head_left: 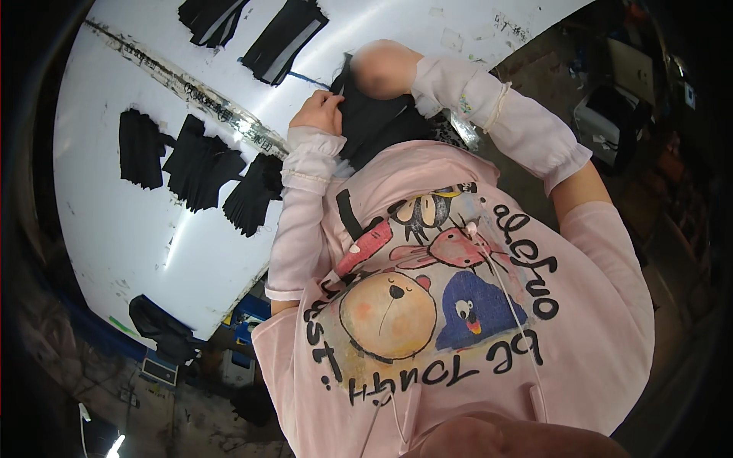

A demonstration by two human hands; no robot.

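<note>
My left hand [317,111] pinches the left edge of a black fabric piece [376,124] that lies at the near edge of the white table [114,229]. On the top of the same piece rests my right hand [382,69], which is blurred; its fingers seem closed on the cloth. Both forearms wear pale pink sleeve covers. My pink shirt with cartoon animals fills the lower middle of the view and hides the table edge below the fabric.
Several more black fabric pieces lie on the table: two at the top [282,38], three in a row at mid left [198,164]. A metal ruler strip [191,88] runs across the table. A dark bundle [160,328] hangs at the table's lower edge. Boxes stand at right [611,122].
</note>
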